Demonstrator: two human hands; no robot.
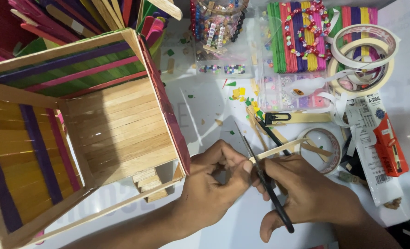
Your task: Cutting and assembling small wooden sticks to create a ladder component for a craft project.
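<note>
R hand (pixel 306 193) closed round black scissors (pixel 265 182), blades partway open on a plain wooden stick (pixel 278 149). L hand (pixel 214 180) pinches stick's near end, fingertips (pixel 247 166) right by blades — could get nicked if stick slips. Stick house (pixel 76 133) left of scissors; tape rolls (pixel 361 50) beyond.

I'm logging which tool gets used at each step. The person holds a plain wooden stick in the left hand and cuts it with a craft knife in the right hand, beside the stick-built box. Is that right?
Not quite. The tool in the right hand is a pair of black-handled scissors, not a craft knife. The head view shows its blades closing on the plain wooden stick that the left hand holds, beside the stick-built box.
</note>
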